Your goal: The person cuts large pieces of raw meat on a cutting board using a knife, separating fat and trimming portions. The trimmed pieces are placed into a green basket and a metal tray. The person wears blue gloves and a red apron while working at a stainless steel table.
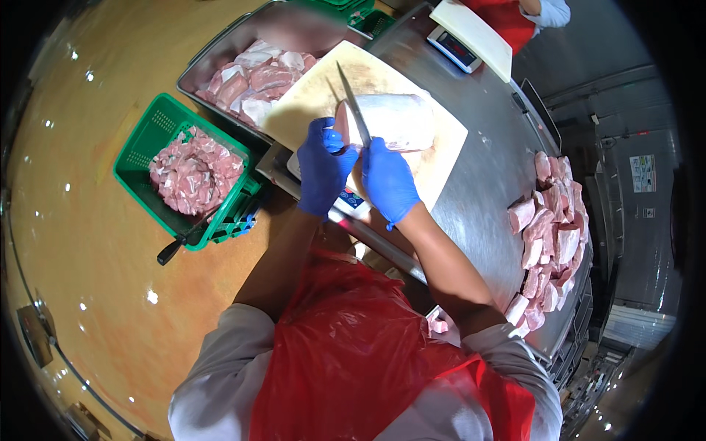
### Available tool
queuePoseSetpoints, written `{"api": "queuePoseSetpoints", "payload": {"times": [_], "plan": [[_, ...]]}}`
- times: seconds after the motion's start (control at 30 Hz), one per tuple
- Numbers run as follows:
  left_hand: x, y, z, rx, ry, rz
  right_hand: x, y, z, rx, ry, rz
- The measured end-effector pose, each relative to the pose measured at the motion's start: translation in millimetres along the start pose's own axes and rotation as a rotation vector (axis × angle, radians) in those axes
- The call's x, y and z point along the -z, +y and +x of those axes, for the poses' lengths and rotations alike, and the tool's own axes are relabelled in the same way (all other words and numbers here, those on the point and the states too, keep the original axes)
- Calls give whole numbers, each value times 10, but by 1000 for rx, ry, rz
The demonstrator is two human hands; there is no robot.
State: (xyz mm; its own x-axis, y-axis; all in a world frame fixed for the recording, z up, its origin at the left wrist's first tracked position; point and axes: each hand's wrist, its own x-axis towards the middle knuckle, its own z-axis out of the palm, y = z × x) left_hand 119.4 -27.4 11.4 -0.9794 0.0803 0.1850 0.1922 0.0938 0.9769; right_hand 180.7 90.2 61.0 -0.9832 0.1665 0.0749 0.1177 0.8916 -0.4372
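Observation:
A long, pale piece of boneless meat (404, 121), with a pink cut face at its left end, lies across a white cutting board (309, 99). My right hand (387, 180), in a blue glove, is closed round the handle of a knife (354, 106). The narrow blade points away from me and crosses the meat close to its cut end. Beside that end is my left hand (323, 165), also blue-gloved, with bent fingers and the thumb apart from them. Nothing shows in its grasp; whether its fingertips touch the meat is unclear.
A metal tub (193, 65) of large meat pieces adjoins the board. Left stands a green basket (132, 151) of trimmings, a black-handled tool (173, 250) at its rim. Cut meat (555, 235) is piled on the steel table (489, 176). Across it are a scale (452, 50) and another person's sleeve (551, 13).

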Motion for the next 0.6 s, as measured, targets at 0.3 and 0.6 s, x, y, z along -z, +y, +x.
{"api": "queuePoseSetpoints", "payload": {"times": [0.3,0.6], "plan": [[9,-87,-113,-116,27,146,438,369,-1428,-135,-421,-266],[-62,65,284,14,-119,141,628,11,-1095,-206,-47,-92]]}}
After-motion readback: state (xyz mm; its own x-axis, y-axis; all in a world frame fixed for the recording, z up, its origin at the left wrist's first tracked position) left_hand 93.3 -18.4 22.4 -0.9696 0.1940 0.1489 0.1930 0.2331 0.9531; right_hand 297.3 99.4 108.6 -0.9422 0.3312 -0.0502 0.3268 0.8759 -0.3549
